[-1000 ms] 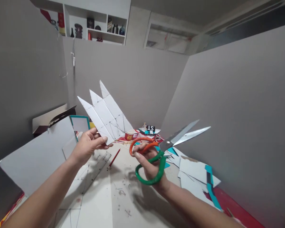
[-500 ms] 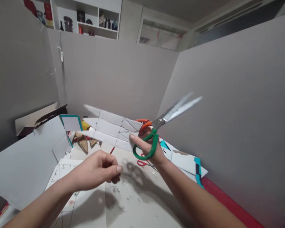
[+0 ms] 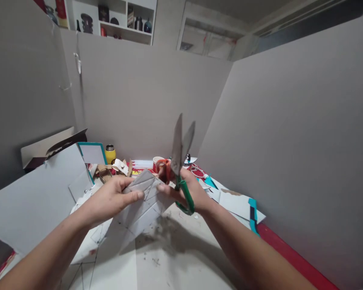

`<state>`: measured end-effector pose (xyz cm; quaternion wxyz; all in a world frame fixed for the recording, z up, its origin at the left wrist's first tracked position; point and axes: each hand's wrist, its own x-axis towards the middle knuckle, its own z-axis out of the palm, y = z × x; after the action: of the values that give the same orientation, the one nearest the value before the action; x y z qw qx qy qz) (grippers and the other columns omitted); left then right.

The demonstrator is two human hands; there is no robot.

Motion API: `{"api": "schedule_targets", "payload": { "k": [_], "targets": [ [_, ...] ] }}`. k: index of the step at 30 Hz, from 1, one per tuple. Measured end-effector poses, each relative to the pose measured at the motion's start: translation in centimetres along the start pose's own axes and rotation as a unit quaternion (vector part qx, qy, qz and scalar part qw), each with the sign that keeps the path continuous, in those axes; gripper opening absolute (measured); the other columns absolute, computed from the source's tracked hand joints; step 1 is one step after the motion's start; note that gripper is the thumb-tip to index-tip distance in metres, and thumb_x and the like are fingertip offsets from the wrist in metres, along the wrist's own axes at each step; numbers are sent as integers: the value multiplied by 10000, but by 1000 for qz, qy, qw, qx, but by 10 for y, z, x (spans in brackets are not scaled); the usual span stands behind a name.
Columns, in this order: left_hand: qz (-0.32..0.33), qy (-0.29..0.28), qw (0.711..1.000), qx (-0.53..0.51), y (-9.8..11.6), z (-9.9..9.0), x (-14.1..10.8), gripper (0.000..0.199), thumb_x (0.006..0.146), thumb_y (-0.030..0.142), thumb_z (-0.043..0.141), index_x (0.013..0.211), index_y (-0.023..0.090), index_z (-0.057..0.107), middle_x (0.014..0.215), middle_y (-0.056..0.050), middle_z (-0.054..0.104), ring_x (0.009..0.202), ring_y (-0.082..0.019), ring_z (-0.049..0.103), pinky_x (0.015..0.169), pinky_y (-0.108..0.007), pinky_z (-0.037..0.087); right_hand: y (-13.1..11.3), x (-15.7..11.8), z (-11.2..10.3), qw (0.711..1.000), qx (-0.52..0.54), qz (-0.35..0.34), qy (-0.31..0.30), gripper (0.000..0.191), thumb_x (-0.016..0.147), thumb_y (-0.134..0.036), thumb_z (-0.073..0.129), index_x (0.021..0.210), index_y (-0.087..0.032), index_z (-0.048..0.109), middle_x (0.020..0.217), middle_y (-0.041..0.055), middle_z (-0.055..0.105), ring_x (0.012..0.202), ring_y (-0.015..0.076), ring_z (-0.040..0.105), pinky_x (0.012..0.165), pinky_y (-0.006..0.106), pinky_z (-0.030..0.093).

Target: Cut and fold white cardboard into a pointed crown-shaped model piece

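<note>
Between my hands is a white card piece (image 3: 139, 217) with ruled dark lines, tilted above the table. My left hand (image 3: 115, 199) pinches its upper left edge, thumb on the near face. My right hand (image 3: 193, 191) has the scissors (image 3: 178, 157) hooked on it and pinches the card's right side with thumb and fingers. One scissor handle is orange, the other green; the blades point up and stand apart, clear of the card. The fingers behind the card are partly hidden.
On the left a large white board (image 3: 39, 201) leans near a teal-edged card (image 3: 92, 155). Behind are a yellow bottle (image 3: 109, 154) and a paper cup (image 3: 157, 162). Card scraps (image 3: 234, 203) lie right. Grey panels (image 3: 139, 92) enclose the table (image 3: 184, 257), which bears small scraps.
My left hand has risen and taken hold of the card, which is swung round and lowered toward me. The scissors have turned from pointing right to pointing up.
</note>
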<state>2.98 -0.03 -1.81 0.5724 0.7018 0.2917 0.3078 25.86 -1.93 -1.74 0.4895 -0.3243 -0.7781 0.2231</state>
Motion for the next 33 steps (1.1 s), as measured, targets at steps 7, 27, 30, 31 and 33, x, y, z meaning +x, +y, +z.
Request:
{"api": "schedule_targets", "payload": {
  "k": [7,27,30,31,33],
  "targets": [
    [-17,153,980,-129,0,2,8,321,701,382,800,952,190,745,794,-60,765,675,-203,691,606,-290,530,17,-7,7,983,112,29,144,184,837,-354,678,873,-214,564,929,37,557,806,184,572,738,342,507],
    [7,109,982,-152,-4,3,5,427,737,306,784,1131,172,688,1086,-128,732,944,-289,694,815,-374,549,22,-17,28,970,170,63,164,152,809,-297,683,865,-226,560,829,10,574,785,190,583,736,342,498],
    [21,136,979,-150,4,-6,3,420,710,294,802,1093,156,697,1051,-134,739,897,-289,706,765,-364,566,27,-20,28,973,142,73,167,155,823,-329,672,861,-222,566,791,7,572,694,174,569,654,327,491],
    [24,145,978,-150,7,-8,2,421,701,294,807,1084,156,700,1041,-135,741,883,-290,709,745,-361,571,29,-21,29,974,130,75,171,169,824,-343,672,880,-221,567,789,9,575,679,172,566,638,324,489],
    [25,158,976,-150,14,-12,-1,414,681,300,816,1054,155,709,1011,-140,748,850,-294,714,701,-355,578,33,-23,31,975,112,81,171,212,829,-374,669,927,-216,566,787,13,579,658,169,560,622,322,490]
  ]
}}
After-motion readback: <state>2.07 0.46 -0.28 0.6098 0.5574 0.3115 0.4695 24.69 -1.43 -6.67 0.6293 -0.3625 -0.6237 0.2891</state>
